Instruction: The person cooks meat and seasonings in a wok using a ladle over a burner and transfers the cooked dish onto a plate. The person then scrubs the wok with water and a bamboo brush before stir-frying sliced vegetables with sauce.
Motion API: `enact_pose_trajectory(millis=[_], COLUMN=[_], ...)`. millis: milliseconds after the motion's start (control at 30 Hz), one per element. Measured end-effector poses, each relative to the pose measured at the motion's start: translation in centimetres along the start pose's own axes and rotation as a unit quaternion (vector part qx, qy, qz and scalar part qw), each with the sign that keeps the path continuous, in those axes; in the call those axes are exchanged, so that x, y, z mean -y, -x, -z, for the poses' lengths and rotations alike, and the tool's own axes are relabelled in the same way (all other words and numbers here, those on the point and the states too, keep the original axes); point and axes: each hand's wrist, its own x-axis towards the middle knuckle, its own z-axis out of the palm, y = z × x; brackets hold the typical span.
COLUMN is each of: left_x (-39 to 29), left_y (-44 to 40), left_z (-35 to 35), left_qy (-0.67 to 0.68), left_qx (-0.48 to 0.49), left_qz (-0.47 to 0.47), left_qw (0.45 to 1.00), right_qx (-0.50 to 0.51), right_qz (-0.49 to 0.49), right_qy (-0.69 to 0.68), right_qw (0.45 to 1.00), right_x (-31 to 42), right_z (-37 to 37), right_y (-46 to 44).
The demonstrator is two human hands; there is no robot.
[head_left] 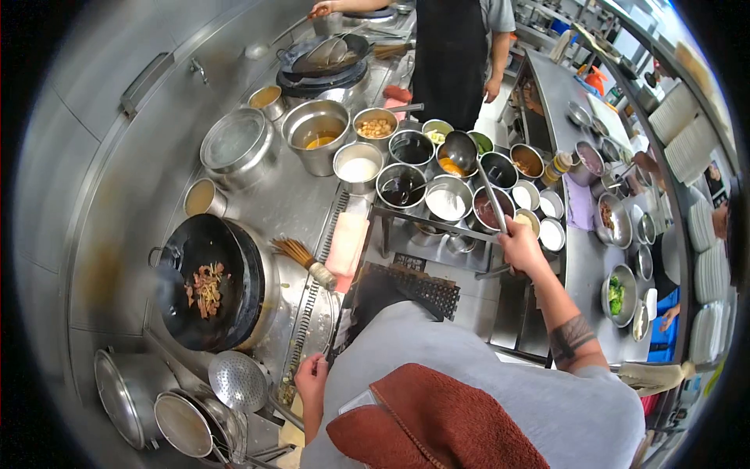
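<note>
My right hand is closed round the handle of a ladle. The dark bowl of the ladle is over a pot of orange-yellow contents among the seasoning pots. At the stove's front edge, my left hand hangs with curled fingers, near a perforated skimmer; whether it holds anything is too small to tell. A black wok on the left burner has sliced food in it. A bamboo brush lies beside the wok, next to a folded pink cloth.
Lidded pots stand along the back of the stove. Strainers sit at the lower left. A person in a black apron stands ahead, near another wok. On the right, a steel counter carries bowls, one with broccoli.
</note>
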Motion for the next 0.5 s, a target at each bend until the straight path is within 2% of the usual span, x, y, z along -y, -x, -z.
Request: enact_pose_trajectory(millis=[67, 100, 233, 333, 367, 433, 500], left_x=[-3.5, -5.3, -10.6, -10.3, -10.3, -10.5, -9.3], left_y=[-0.8, -1.2, -1.8, -1.9, -1.8, -1.5, -1.2], left_z=[-0.2, -0.3, 0.0, 0.1, 0.1, 0.4, 0.3], left_qy=[-0.008, -0.012, -0.036, -0.020, -0.019, -0.036, -0.012], left_qx=[0.023, 0.026, 0.031, 0.021, 0.023, 0.025, 0.019], left_qz=[0.004, -0.023, -0.088, -0.080, -0.078, -0.059, -0.048], left_qw=[1.000, 0.999, 0.995, 0.996, 0.997, 0.997, 0.999], right_qx=[0.031, 0.042, 0.013, 0.087, 0.086, 0.076, 0.104], right_qz=[-0.015, -0.023, 0.007, -0.089, -0.092, -0.190, -0.201], right_qy=[0.040, 0.055, 0.139, -0.025, -0.023, -0.280, -0.324], right_qw=[0.999, 0.997, 0.990, 0.992, 0.992, 0.938, 0.919], right_x=[1.3, 1.8, 0.7, 0.8, 0.6, 0.2, 0.0], right_z=[1.2, 1.4, 0.5, 1.3, 1.7, 2.6, 3.4], right_y=[-2.1, -2.9, -6.6, -7.6, -7.6, -7.4, -6.5])
